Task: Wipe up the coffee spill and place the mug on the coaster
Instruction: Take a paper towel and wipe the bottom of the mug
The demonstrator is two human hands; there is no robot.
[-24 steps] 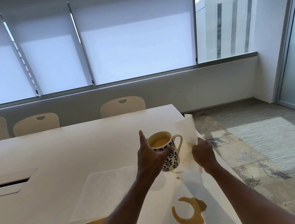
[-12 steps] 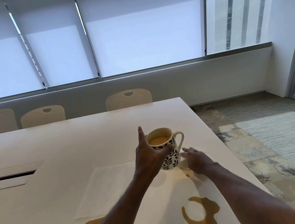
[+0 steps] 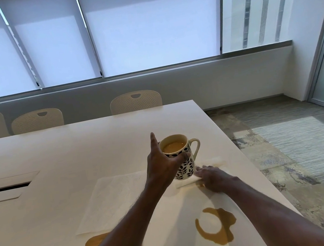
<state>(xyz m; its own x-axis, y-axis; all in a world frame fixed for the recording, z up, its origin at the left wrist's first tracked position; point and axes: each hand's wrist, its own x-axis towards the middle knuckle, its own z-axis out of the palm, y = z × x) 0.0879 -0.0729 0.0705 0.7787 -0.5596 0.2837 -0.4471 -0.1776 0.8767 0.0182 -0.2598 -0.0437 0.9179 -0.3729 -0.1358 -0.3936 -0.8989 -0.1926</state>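
Observation:
My left hand (image 3: 164, 167) grips a cream mug (image 3: 182, 157) with a black leaf pattern, full of coffee, and holds it just above the white table (image 3: 77, 147). Beside the mug's base my right hand (image 3: 211, 177) presses flat on a folded white paper towel (image 3: 188, 182) laid over a small coffee stain. A ring-shaped coffee spill (image 3: 216, 228) lies nearer to me, close to the table's right edge. A wooden coaster (image 3: 95, 245) shows at the bottom, partly hidden under my left forearm.
A second, unfolded paper towel (image 3: 115, 198) lies left of the mug. A cable slot (image 3: 5, 187) is set into the table at the left. Beige chairs (image 3: 135, 102) stand along the far side. The table's right edge drops to carpeted floor (image 3: 297, 156).
My right hand has brought the paper towel down from the air onto the table and now presses it by the mug's base. The mug stays lifted in my left hand.

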